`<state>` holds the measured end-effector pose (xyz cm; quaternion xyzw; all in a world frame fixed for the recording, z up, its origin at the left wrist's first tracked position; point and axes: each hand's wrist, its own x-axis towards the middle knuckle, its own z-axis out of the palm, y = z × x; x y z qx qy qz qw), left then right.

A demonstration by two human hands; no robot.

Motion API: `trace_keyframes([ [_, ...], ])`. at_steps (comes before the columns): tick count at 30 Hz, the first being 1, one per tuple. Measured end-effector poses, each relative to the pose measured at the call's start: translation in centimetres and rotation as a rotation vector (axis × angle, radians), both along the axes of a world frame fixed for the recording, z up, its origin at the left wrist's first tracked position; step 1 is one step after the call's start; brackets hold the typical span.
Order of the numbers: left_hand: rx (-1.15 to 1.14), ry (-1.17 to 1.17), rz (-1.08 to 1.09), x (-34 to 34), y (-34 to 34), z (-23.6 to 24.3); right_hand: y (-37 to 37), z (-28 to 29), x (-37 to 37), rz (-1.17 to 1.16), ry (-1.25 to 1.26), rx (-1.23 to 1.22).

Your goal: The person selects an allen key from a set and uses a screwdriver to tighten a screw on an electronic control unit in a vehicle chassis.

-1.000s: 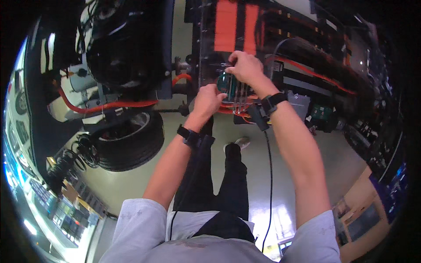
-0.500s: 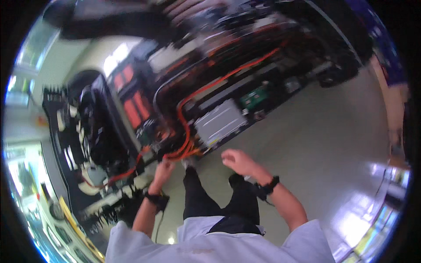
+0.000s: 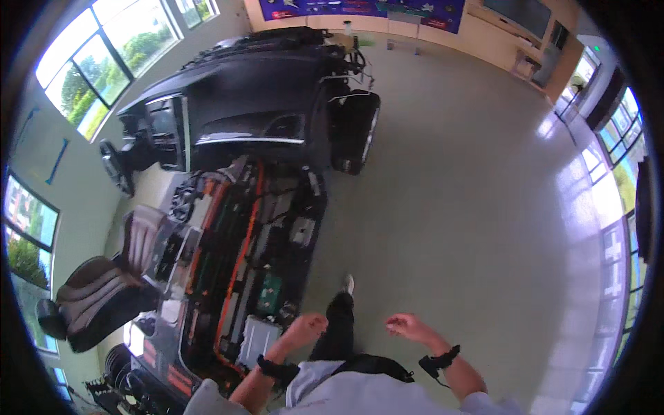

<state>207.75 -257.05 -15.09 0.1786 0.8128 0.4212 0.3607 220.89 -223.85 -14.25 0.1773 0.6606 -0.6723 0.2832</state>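
Note:
My left hand (image 3: 304, 330) hovers in front of my waist, its fingers loosely curled with nothing in them. It is nearest a silver metal box (image 3: 257, 340) on the opened-up car chassis (image 3: 315, 225), apart from it. My right hand (image 3: 411, 326) hangs over the floor to the right, loosely bent, holding nothing. Each wrist wears a black band. A green circuit board (image 3: 270, 292) sits ahead of the silver box, and a thick orange cable (image 3: 240, 266) runs lengthwise along the chassis.
The car's black front section (image 3: 242, 104), with a steering wheel (image 3: 116, 168) and front wheel (image 3: 357, 131), stands ahead left. Brown car seats (image 3: 100, 294) are on the chassis's far side. Grey floor (image 3: 449, 207) stretches right. A table (image 3: 403, 28) stands by the far wall.
My view has swung up and turned right, so the chassis now lies on my left. Both hands have come away from the chassis's edge and its orange cables. One foot is stepping forward.

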Motion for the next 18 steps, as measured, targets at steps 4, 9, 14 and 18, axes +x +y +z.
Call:
trace_keyframes([
  [4,0.134,-0.324,-0.104,-13.3,11.6,-0.1,5.2,1.0,-6.3,0.07,0.057,0.049],
  [9,0.232,-0.226,-0.46,-29.9,32.8,3.4,16.4,6.8,-16.0,0.049,0.126,0.19],
  [14,0.411,0.073,-0.596,-40.9,51.0,6.8,27.6,6.8,-27.7,0.148,0.104,0.326],
  [18,0.353,-0.229,-0.554,-48.5,60.1,10.9,39.1,3.9,-37.9,0.186,0.259,0.201],
])
